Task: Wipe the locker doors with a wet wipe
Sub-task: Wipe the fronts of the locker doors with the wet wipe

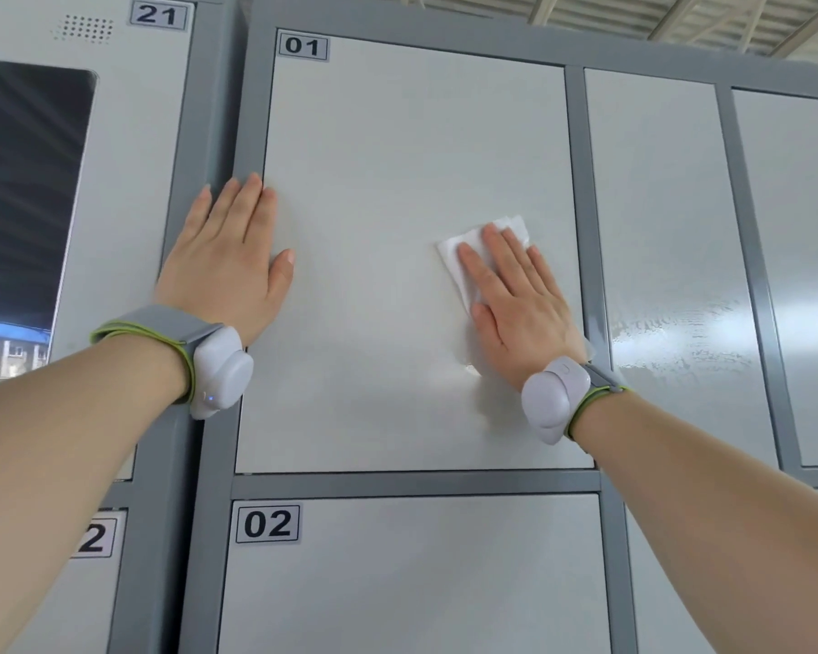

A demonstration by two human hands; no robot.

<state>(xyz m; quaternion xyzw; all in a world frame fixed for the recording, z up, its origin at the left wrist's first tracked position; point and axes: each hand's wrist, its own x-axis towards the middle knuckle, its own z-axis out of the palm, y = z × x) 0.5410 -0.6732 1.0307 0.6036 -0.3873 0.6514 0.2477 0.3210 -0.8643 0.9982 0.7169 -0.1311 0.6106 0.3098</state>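
Pressing flat on door 01 (388,148), right hand (518,302) half-hides the wet wipe (455,251); left hand (227,269) flat, empty.

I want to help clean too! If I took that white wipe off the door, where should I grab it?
Pinch the wipe by the corner that pokes out up and left of the right hand, coming in from the left. It lies flat on door 01 under straight fingers, so only that free edge gives you something to pinch. Then peel it off, probably gently.

The right hand (515,299) hides much of the wet wipe (518,226); door 02 (397,582) runs off the bottom edge.
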